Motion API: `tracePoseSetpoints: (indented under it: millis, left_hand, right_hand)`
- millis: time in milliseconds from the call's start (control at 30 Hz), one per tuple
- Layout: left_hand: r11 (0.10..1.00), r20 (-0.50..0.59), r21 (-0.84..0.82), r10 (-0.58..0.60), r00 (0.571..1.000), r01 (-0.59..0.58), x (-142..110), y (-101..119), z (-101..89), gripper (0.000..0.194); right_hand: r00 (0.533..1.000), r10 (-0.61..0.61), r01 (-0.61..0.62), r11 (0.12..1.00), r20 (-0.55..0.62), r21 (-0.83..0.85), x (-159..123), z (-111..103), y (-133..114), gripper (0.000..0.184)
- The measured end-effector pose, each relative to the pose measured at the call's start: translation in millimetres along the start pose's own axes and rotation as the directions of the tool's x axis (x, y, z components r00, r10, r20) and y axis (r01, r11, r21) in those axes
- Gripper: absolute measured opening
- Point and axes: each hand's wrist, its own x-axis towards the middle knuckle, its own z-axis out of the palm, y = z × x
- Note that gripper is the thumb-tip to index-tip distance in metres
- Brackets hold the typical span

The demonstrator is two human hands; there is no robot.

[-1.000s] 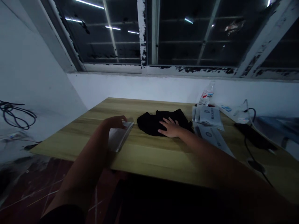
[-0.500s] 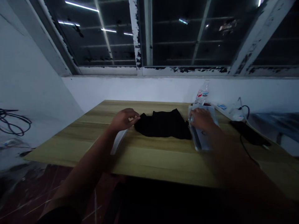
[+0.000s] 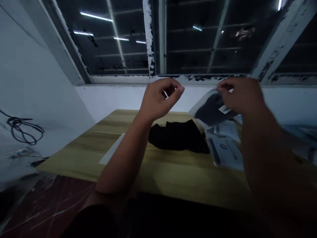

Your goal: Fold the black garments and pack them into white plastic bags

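Observation:
My right hand [image 3: 244, 94] pinches the upper edge of a clear plastic bag [image 3: 199, 107] and holds it up off the table. Inside the bag is something dark, and a small white label [image 3: 224, 109] shows on it. My left hand [image 3: 160, 99] is raised to the left of the bag, thumb and fingertips curled together with nothing visible in them. Below both hands a folded black cloth [image 3: 178, 135] lies on the wooden table. More flat plastic packets [image 3: 226, 150] with printing lie to its right, partly behind my right forearm.
A white strip [image 3: 111, 150] lies on the table [image 3: 81, 148], left of my left forearm. Behind the table stand a white wall [image 3: 111, 96] and a window with peeling frames. A coiled black cable [image 3: 23, 129] hangs at the far left.
My right hand has lifted a plastic bag up from the packets. My left hand has left the black cloth's edge and moved up and right.

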Motion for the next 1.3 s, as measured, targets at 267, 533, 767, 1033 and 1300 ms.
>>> tracePoseSetpoints:
  millis: [267, 533, 767, 1033, 1300]
  left_hand:
    - [0.97, 0.355, -0.172, -0.1, 0.929, 0.17, -2, 0, 5.9, 0.047]
    - [0.979, 0.471, -0.134, -0.076, 0.879, 0.157, -6, 9, 3.2, 0.038]
    - [0.99, 0.533, -0.12, -0.001, 0.846, 0.077, -10, -3, 19.6, 0.037]
    - [0.977, 0.712, -0.152, 0.001, 0.702, 0.153, -15, -12, 15.6, 0.029]
    - [0.977, 0.726, -0.113, -0.044, 0.687, 0.182, -12, -17, -7.1, 0.023]
  right_hand:
    - [0.914, -0.331, 0.196, 0.866, 0.234, 0.46, -40, -24, -56, 0.021]
    - [0.817, -0.398, 0.142, 0.84, 0.417, 0.524, -39, -14, -47, 0.024]
    - [0.83, -0.401, 0.154, 0.833, 0.387, 0.531, -36, -6, -40, 0.021]
    - [0.962, -0.203, 0.062, 0.812, 0.182, 0.58, -33, -17, -20, 0.008]
    - [0.988, 0.072, -0.145, 0.712, 0.134, 0.687, -23, -10, 10, 0.005]
